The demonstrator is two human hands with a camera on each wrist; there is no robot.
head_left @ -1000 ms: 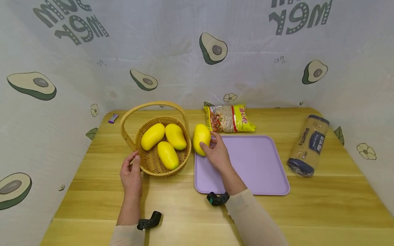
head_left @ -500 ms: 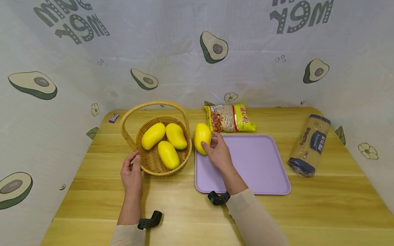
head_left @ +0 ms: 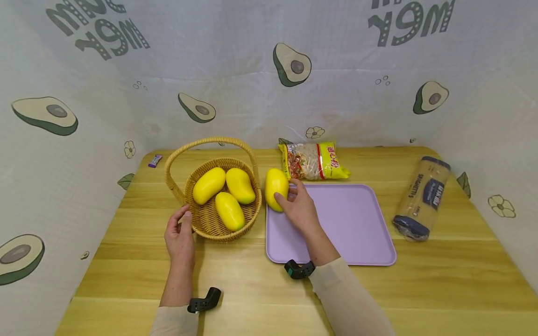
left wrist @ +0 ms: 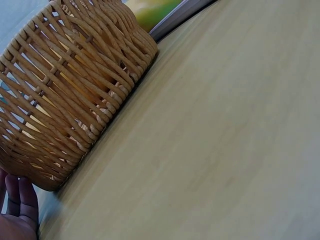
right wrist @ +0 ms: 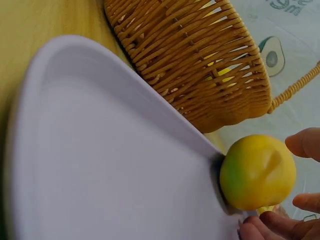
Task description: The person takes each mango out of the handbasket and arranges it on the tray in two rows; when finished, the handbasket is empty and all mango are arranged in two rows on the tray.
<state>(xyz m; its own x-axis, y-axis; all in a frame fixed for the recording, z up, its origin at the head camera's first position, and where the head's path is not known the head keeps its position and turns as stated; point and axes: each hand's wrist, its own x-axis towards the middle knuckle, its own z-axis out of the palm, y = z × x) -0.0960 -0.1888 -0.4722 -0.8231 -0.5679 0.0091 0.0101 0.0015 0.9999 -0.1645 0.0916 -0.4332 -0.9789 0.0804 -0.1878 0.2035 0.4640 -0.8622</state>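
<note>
My right hand [head_left: 300, 208] is at a yellow mango [head_left: 273, 186] on the left back corner of a lilac tray [head_left: 340, 224]. Seen from the right wrist, thumb and fingers spread around the mango [right wrist: 257, 172], with small gaps at the thumb and index finger; any contact is hard to judge. My left hand [head_left: 180, 235] rests its fingers against the left side of a wicker basket [head_left: 222, 238]. The left wrist view has these fingers [left wrist: 28, 200] at the foot of the basket wall [left wrist: 75, 95], not wrapped around it. Several mangoes [head_left: 229, 212] lie inside.
A yellow noodle bag [head_left: 313, 161] lies behind the tray. To the right is a spaghetti pack [head_left: 422, 199]. A small purple wrapped item [head_left: 155, 161] lies at the back left of the wooden table [head_left: 248, 294]. Above the basket arches a tall handle [head_left: 214, 140].
</note>
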